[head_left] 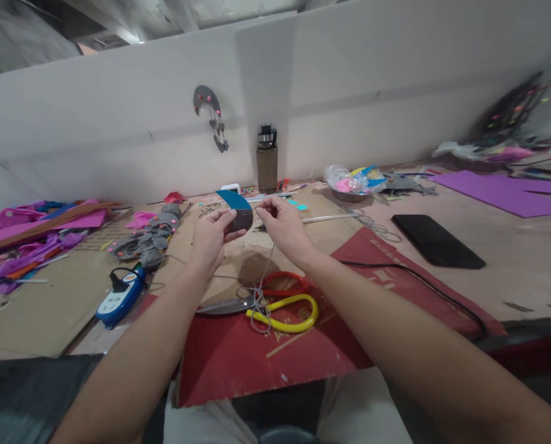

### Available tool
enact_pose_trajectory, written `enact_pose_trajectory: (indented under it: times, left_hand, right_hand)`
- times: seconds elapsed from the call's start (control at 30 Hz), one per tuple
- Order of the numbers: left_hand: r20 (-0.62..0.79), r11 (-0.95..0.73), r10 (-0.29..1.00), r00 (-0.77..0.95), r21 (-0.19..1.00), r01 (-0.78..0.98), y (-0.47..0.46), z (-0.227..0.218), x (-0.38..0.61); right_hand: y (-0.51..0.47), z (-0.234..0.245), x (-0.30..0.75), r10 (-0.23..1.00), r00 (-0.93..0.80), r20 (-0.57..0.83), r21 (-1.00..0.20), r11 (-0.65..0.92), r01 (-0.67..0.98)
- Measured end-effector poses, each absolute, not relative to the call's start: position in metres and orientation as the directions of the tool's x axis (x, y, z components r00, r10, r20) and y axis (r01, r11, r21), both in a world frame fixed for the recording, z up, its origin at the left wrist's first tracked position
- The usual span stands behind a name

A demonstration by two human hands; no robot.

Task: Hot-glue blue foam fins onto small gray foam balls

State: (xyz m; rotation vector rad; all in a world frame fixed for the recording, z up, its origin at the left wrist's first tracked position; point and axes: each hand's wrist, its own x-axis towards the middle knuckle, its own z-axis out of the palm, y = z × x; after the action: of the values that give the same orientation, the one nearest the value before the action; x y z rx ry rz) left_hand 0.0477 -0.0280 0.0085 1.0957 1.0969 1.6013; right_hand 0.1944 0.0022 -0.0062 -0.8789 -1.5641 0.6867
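Observation:
In my left hand (pixel 212 239) is a dark grey felt piece (pixel 243 220), pinched between thumb and fingers. A pointed blue felt piece (pixel 233 199) stands up along its top edge. My right hand (pixel 282 227) is closed in a pinch at the grey piece's right edge, on a grey string (pixel 270 262). Whether a needle is there too is too small to tell. From the right hand the string runs down to a loose tangle (pixel 260 308) lying over scissors (pixel 287 314) with one red and one yellow handle loop.
A blue power strip (pixel 122 299) and grey felt pieces (pixel 153 234) lie left, near colourful scraps (pixel 30 246). A brown bottle (pixel 267 161) stands by the wall. At right are a bowl (pixel 352 196), a black phone (pixel 437 240), purple sheets (pixel 483 192) and a black cable (pixel 423 280).

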Motion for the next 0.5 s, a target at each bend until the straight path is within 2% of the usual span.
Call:
enact_pose_trajectory:
  times: [0.5]
  left_hand:
    - [0.057,-0.101,0.985,-0.164,0.955,-0.278,-0.0261,0.0095,0.0462]
  right_hand:
    - [-0.0011,-0.0019,0.1964,0.872,-0.069,0.485,-0.874,0.486,-0.003]
